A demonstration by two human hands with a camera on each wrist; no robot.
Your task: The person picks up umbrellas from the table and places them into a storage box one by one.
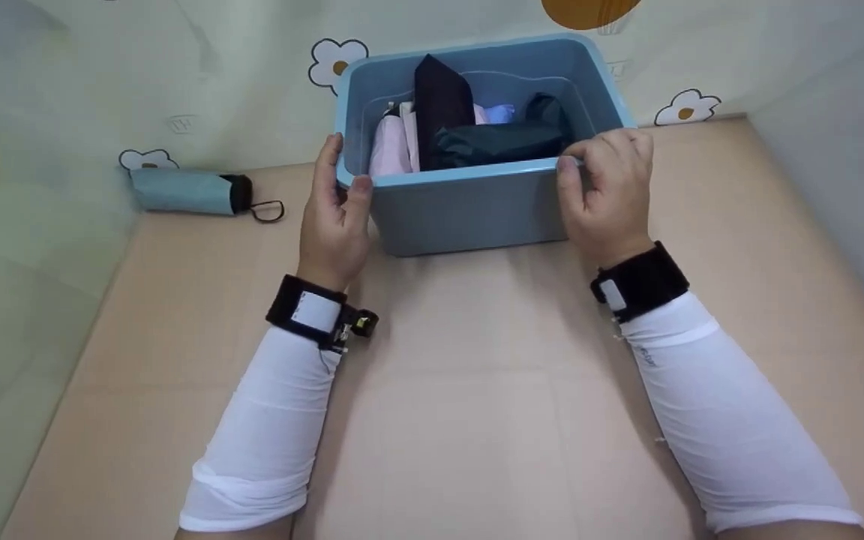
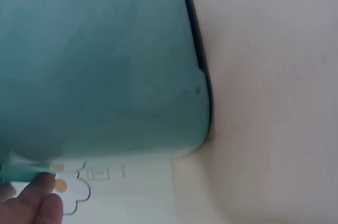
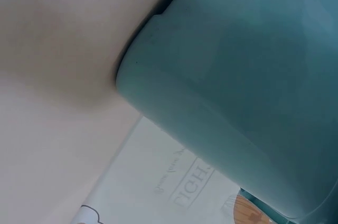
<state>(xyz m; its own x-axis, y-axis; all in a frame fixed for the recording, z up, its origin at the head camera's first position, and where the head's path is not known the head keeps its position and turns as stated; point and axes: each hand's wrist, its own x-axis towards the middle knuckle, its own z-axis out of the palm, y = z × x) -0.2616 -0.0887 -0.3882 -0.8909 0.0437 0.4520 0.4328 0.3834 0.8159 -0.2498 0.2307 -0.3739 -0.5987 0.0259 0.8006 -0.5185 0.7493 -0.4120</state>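
Note:
A blue-grey plastic bin point(image 1: 469, 214) stands at the back of the table, its wall filling much of both wrist views. My left hand point(image 1: 334, 232) grips the bin's left front corner, with the thumb at the front rim and the fingers along the left side. At the right front corner, my right hand point(image 1: 616, 191) holds the rim between thumb and curled fingers. Inside the bin lie a dark green bundle point(image 1: 503, 144), an upright black item point(image 1: 441, 109), a pale pink item point(image 1: 389, 146) and something blue point(image 1: 499, 113), partly hidden.
A folded light-blue umbrella point(image 1: 184, 192) with a black end and wrist loop lies left of the bin, against the back wall. Pale walls point(image 1: 237, 97) printed with flowers rise behind and beside the beige tabletop point(image 1: 469, 390).

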